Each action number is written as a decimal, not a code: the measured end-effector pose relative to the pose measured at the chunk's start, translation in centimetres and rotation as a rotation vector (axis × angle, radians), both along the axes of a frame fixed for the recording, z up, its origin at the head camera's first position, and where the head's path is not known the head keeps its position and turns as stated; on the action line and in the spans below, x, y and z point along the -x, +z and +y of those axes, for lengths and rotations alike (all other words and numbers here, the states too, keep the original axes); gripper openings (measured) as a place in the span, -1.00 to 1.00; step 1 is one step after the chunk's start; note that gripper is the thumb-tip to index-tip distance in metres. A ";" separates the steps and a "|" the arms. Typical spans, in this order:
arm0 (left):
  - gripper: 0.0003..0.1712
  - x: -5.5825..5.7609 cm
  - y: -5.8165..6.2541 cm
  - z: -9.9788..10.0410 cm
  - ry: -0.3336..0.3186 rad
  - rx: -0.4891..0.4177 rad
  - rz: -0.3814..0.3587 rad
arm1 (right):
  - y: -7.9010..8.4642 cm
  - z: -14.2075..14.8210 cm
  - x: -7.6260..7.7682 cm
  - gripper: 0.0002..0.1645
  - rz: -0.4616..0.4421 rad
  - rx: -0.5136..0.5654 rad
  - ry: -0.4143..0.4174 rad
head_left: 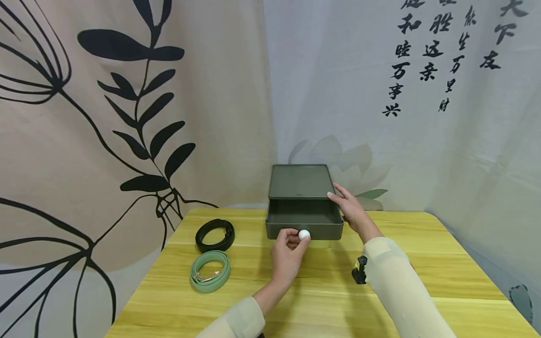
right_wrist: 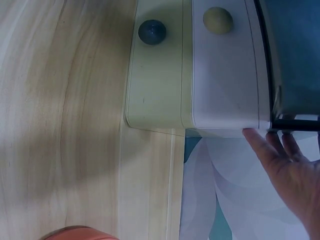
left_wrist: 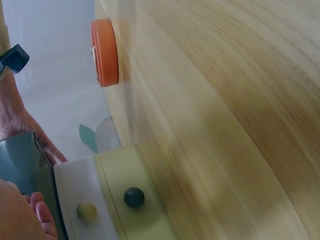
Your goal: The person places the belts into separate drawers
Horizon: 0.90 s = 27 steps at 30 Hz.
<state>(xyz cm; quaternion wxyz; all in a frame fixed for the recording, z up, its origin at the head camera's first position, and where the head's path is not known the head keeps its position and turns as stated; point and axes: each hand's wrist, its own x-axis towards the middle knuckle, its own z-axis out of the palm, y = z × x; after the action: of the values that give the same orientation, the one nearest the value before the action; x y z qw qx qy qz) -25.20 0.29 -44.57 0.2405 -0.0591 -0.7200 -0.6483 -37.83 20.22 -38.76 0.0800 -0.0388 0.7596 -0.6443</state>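
A small stacked drawer cabinet [head_left: 301,180] has its dark grey-green top drawer [head_left: 325,232] pulled out. The visible part of the drawer's inside looks bare. My left hand [head_left: 286,259] pinches the white drawer knob [head_left: 304,234] between thumb and fingers. On the cabinet's right side rests my right hand [head_left: 354,212], its fingers along the side wall and its thumb near the top front corner. Lower down, the wrist views show a white drawer [right_wrist: 225,80] with a yellow knob [right_wrist: 218,20] and a pale yellow drawer [right_wrist: 156,85] with a dark knob [right_wrist: 152,32], both closed.
Left of the cabinet, a coiled black belt [head_left: 203,235] lies behind a coiled green belt [head_left: 218,283] on the wooden table [head_left: 169,300]. A coiled orange belt [left_wrist: 106,52] is on the right side, mostly behind my right arm in the head view. A printed curtain [head_left: 236,94] hangs behind.
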 end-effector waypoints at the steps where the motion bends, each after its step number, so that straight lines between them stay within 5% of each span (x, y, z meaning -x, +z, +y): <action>1: -0.69 0.0 0.0 -0.1 -0.001 -0.008 0.002 | 0.0 0.0 0.0 -0.15 0.001 -0.001 0.000; 15: -0.69 0.0 1.6 -2.5 0.013 0.006 0.013 | -0.2 0.1 0.3 -0.15 0.000 -0.003 0.005; 27: -0.65 0.0 4.2 -5.4 0.088 0.011 0.017 | -0.2 0.2 0.3 -0.15 0.006 -0.008 0.011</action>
<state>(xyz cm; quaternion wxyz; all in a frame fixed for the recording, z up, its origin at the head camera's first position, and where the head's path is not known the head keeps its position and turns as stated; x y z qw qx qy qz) -25.20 -5.07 -40.34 0.2744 -0.0343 -0.7236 -0.6324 -38.09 20.45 -38.97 0.0815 -0.0443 0.7621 -0.6407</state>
